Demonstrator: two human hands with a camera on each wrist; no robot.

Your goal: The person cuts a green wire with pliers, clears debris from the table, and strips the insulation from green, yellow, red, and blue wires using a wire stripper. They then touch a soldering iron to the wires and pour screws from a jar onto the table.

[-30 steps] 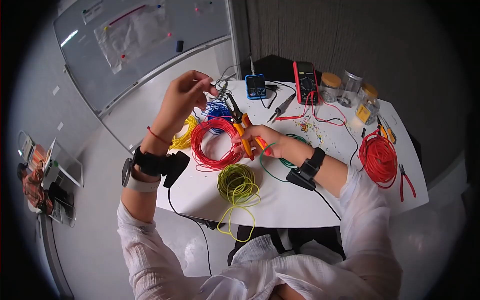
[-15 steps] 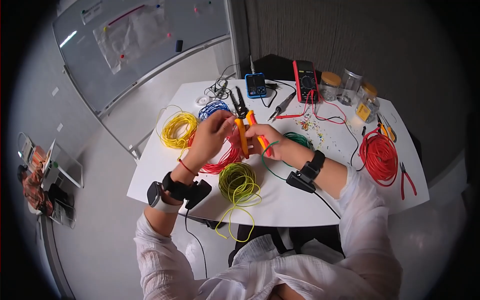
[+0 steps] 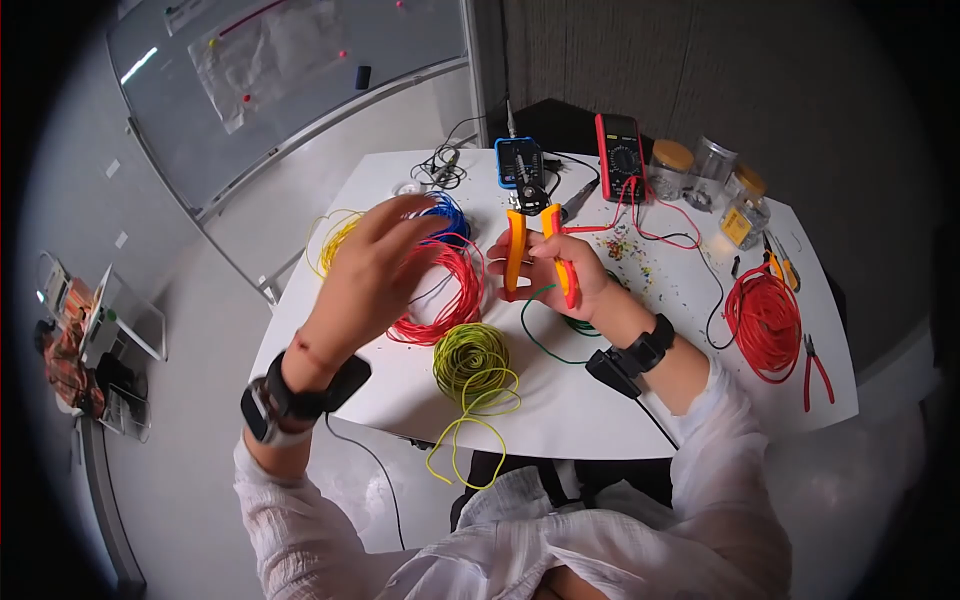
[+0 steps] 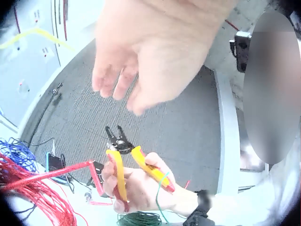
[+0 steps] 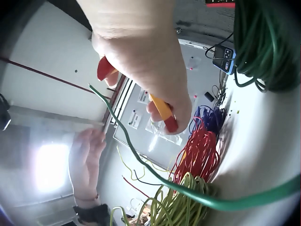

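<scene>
In the head view my right hand point(image 3: 570, 275) grips wire strippers point(image 3: 517, 250) with yellow-orange and red handles. Their black head points away from me, and the handles are spread; the left wrist view shows the tips of the wire strippers point(image 4: 121, 143) parted. My left hand point(image 3: 365, 270), blurred, hovers left of the tool over the red wire coil point(image 3: 465, 300), with loosely bent fingers and no object visible in them. A green wire coil point(image 3: 582, 326) lies under my right wrist, its loose end point(image 5: 127, 129) rising beside that hand in the right wrist view.
Yellow point(image 3: 335, 240), blue point(image 3: 452, 218) and yellow-green point(image 3: 470, 360) wire coils lie on the white table point(image 3: 560, 420). Behind stand a blue-framed device point(image 3: 512, 160), a red multimeter point(image 3: 620, 160) and lidded jars point(image 3: 670, 165). To the right are another red coil point(image 3: 763, 320) and red-handled pliers point(image 3: 818, 378).
My left hand came down to the wire strippers, then drew away to the left. The wire strippers have shifted right and turned more upright, with their handles spread wider.
</scene>
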